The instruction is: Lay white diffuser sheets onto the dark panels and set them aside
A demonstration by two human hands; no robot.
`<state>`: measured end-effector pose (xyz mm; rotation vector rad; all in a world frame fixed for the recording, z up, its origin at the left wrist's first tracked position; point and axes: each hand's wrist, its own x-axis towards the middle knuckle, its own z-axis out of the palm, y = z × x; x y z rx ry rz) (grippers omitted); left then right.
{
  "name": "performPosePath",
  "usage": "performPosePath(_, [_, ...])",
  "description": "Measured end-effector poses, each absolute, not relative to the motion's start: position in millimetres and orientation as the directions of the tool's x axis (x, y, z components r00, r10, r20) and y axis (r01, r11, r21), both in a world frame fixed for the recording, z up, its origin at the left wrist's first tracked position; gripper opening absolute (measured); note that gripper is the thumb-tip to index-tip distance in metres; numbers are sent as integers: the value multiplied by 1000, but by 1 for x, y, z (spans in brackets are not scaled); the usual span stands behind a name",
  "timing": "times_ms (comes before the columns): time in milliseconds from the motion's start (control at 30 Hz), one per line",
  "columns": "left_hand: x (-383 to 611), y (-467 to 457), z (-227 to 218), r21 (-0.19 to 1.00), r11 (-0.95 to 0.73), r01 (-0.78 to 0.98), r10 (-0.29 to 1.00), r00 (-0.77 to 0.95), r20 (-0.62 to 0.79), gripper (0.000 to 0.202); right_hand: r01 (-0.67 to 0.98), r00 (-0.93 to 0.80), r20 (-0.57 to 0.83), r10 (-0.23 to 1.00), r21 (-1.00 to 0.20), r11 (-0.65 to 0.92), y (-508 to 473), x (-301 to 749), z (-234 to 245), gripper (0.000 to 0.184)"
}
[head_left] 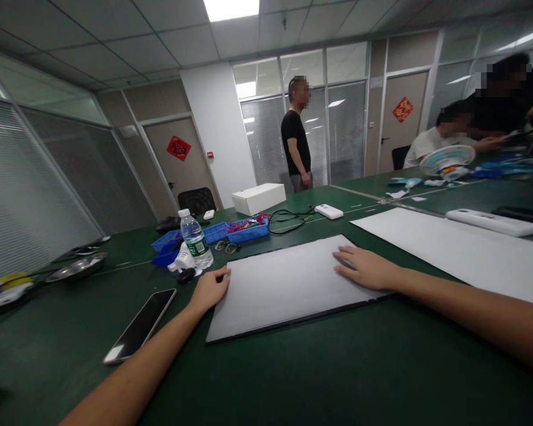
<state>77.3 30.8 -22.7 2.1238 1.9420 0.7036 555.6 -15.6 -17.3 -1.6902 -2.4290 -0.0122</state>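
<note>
A white board (284, 284) with a dark edge lies flat on the green table (337, 378) in front of me. My right hand (366, 267) rests palm down on its right part, fingers stretched out flat. My left hand (209, 290) is at the board's left edge, fingers curled against the rim near its far left corner. A black phone (141, 325) lies face up just left of my left forearm.
Behind the left hand stand a water bottle (196, 239), blue trays (231, 231), glasses (225, 245) and a black cable (288, 219). A white box (258, 197) sits further back. A second white sheet (462, 251) lies to the right. One person stands by the windows (296, 142); others sit at the far right (444, 139).
</note>
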Motion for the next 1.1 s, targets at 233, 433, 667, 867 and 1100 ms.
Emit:
performPosePath(233, [75,33,-26,441,-154,884,973,58,223,43,952,-251,113,961,-154,266,-4,564,-25,88])
performPosePath(433, [78,29,-23,390,-175,904,967,83,240,45,939,-276,93,957,-188,289,4,574,-27,93])
performPosePath(667, [79,27,-21,375,-129,918,972,43,229,46,942,-278,91,956,-171,290,5,574,-33,93])
performPosePath(867, [84,24,-17,365,-124,923,975,44,218,48,972,-201,133,970,-99,215,23,600,-23,78])
performPosePath(1100, [84,23,-17,324,-135,936,975,66,214,50,986,162,165,973,-1,-164,42,677,-17,62])
